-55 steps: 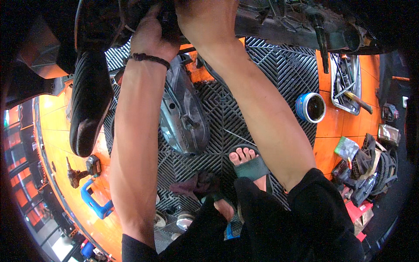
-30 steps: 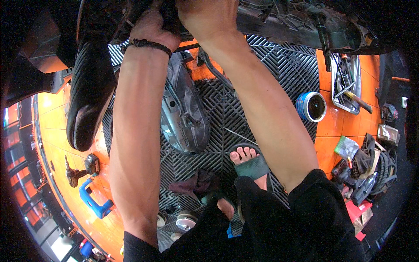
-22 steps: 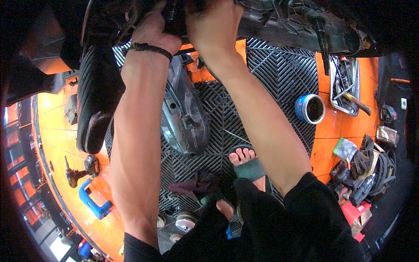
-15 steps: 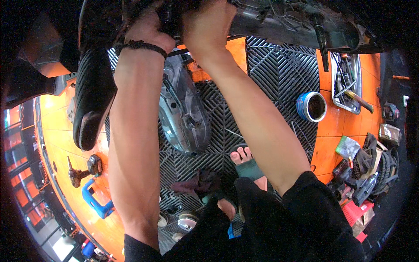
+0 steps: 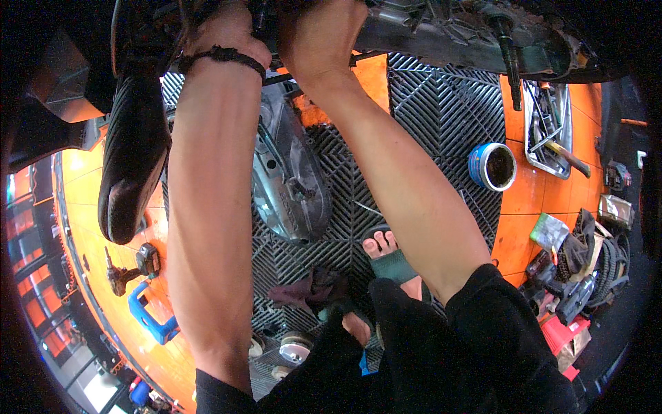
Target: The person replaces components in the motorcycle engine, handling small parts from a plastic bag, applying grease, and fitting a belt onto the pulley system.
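Note:
Both my arms reach up to the dark underside of a machine at the top of the view. My left hand, with a black braided band at its wrist, is up among dark parts, its fingers hidden. Close to its right is my right hand, bent at the wrist, its fingers also out of sight. What either hand touches cannot be made out. To the right runs a grimy metal casing with a splined shaft pointing down. A long black ribbed part with a rounded end hangs left of my left forearm.
A grey engine cover lies on the black ribbed mat. Right of it stand a blue-and-white tub of dark grease and a metal tray with tools. A cordless drill and dark rag lie lower left.
My left hand and wrist have shifted slightly up and left. The black ribbed part has swung a little to the left. My right hand has moved slightly left.

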Demonstrator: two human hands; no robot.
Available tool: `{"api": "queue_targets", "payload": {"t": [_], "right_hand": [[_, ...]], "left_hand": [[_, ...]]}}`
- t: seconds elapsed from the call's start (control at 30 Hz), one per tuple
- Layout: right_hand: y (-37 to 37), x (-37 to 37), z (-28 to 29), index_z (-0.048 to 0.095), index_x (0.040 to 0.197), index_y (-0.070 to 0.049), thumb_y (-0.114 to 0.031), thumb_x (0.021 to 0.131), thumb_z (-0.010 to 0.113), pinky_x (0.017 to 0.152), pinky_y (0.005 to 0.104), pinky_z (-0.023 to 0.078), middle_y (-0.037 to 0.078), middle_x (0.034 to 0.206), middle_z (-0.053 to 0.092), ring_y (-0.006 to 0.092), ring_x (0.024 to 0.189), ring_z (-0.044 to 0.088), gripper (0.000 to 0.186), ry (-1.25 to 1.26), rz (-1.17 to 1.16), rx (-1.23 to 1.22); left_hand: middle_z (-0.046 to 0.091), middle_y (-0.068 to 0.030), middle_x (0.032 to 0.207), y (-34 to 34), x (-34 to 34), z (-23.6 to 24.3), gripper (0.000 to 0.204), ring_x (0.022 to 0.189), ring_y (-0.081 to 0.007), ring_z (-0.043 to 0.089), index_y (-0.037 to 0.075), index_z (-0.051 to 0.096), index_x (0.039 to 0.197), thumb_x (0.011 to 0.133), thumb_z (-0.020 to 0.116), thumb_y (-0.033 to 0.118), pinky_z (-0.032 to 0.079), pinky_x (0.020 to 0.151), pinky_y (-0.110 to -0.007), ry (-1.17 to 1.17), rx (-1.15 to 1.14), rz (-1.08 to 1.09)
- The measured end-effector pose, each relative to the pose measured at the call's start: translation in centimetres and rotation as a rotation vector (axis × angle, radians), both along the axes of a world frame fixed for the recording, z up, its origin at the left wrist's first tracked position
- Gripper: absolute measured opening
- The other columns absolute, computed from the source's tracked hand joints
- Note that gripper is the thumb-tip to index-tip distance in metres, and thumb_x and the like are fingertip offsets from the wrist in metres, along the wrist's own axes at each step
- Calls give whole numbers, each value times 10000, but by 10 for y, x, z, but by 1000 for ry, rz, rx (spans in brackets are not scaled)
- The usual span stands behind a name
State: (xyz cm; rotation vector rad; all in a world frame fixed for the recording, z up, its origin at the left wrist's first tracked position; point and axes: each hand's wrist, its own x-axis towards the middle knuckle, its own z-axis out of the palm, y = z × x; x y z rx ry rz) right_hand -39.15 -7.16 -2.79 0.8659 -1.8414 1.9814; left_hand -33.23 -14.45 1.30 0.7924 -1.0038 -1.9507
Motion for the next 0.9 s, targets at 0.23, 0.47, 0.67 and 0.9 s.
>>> {"api": "queue_targets", "payload": {"t": [0.23,0.47,0.67,0.9], "right_hand": [[-1,2,4,715,955,33,-72,883,621,672,479,554,271,869,717,449,824,721,159,-19,-3,-49],[3,4,8,719,964,23,-91,870,642,696,479,539,268,909,720,439,824,717,167,-44,114,-34],[9,-12,-6,741,875,-15,-121,787,702,708,462,541,211,862,731,401,800,715,143,112,-29,229],[7,6,5,716,987,-26,-140,874,675,736,484,531,214,940,719,431,877,690,166,83,-7,211]], "left_hand": [[756,-91,1109,1,-4,0,230,987,-238,731,65,719,1171,965,618,53,603,864,-374,-27,-8,-12],[724,-63,1204,35,-2,15,341,1018,-240,715,93,673,1279,944,658,34,596,883,-380,-40,-169,233],[623,-88,1387,31,-6,1,467,1208,-273,619,90,566,1405,950,672,96,533,986,-410,-161,-289,256],[620,-92,1398,16,7,-15,401,1270,-279,582,115,599,1377,980,635,163,476,1074,-411,-614,-578,217]]}}
